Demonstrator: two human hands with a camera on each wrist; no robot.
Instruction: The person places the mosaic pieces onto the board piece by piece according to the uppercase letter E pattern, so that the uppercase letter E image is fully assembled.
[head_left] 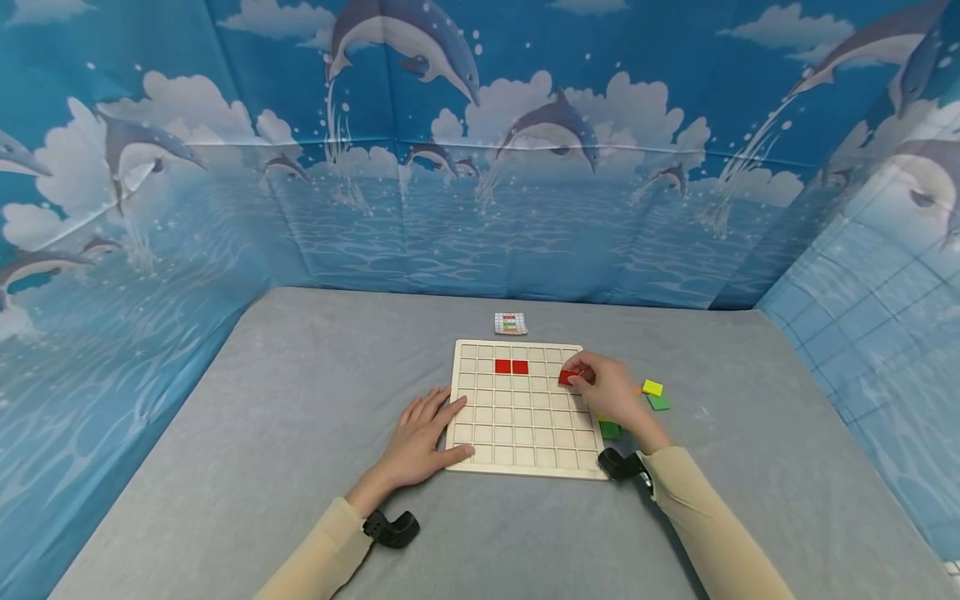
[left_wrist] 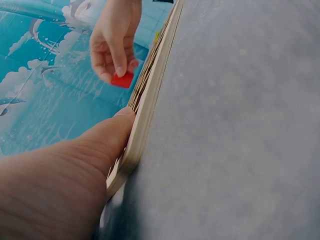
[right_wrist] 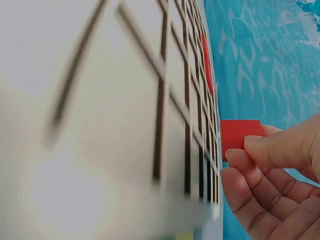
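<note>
A pale wooden grid board (head_left: pixel 517 417) lies on the grey table. Two red square tiles (head_left: pixel 512 367) sit side by side in cells near its far edge. My right hand (head_left: pixel 611 392) pinches another red tile (right_wrist: pixel 237 134) between thumb and fingers, over the right part of the board; the left wrist view also shows this red tile (left_wrist: pixel 122 80). At the board's left edge rests my left hand (head_left: pixel 420 437), fingers spread, with its thumb (left_wrist: pixel 112 127) on the rim.
Right of the board lie a yellow tile (head_left: pixel 652 387) and green tiles (head_left: pixel 658 403), some partly hidden by the right hand and forearm. A small card with a coloured grid pattern (head_left: pixel 511 323) lies beyond the board. A dolphin-printed curtain (head_left: pixel 480 225) hangs behind the table.
</note>
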